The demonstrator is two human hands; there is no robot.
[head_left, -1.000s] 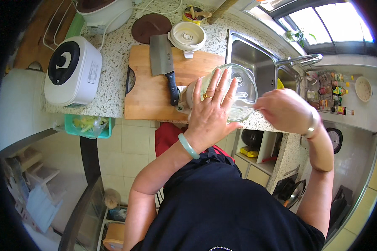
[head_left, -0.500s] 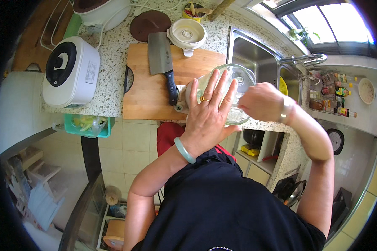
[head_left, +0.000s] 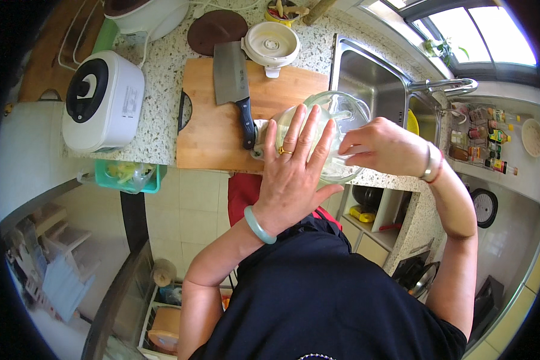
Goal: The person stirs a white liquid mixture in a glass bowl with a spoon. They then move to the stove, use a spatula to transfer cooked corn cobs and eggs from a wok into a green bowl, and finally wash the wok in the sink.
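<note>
My left hand lies palm down with its fingers stretched and spread, a ring on one finger. It is over the near left side of a round clear container at the cutting board's right edge, and hides part of it. My right hand hovers at the container's right side, fingers bent and parted, with nothing visible between them. Left of my left hand, a cleaver with a dark handle rests on the wooden cutting board. A pale cloth-like thing lies beside the handle, partly hidden.
A steel sink with a tap lies to the right. A cream lid-like piece and a brown disc are behind the board. A white cooker stands left, above a teal bin at the counter edge.
My right hand has gone from a blurred, closed shape to parted fingers, and sits slightly farther right. My left hand stays spread in nearly the same place. The whole view has shifted slightly.
</note>
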